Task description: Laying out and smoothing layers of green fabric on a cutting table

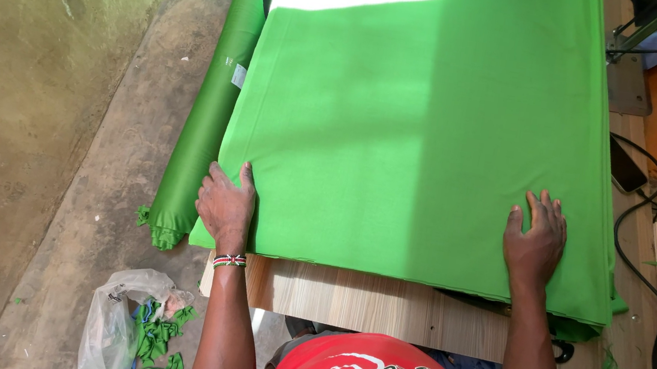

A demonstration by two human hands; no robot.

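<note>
Floor: bare concrete [34,123] fills the left of the frame, stained and dusty.
Bench: a pale wooden bench [380,305] runs across the lower middle, its near edge bare below the cloth.
Green cloth: a folded stack of bright green cloth [422,138] covers most of the bench, from the top of the frame down to the hands; a sunlit patch crosses its top.
Cloth risk: the stack's left edge overhangs the bench, so, as I judge it, a push leftward could drag the layers off toward the dusty floor.
Roll: a green fabric roll [203,122] lies just left of the stack, on the floor or lower down; I cannot tell which.
Left hand: the left hand [226,208] grips the stack's lower left corner, fingers curled over the edge.
Right hand: the right hand [535,241] lies flat with fingers spread, near the lower right corner.
Layer risk: uneven pressure between the two hands could skew the layers.
Cable: a black cable [639,257] loops at the right edge, near enough to snag the cloth.
Bag: a plastic bag [119,318] of green scraps sits at lower left.
</note>
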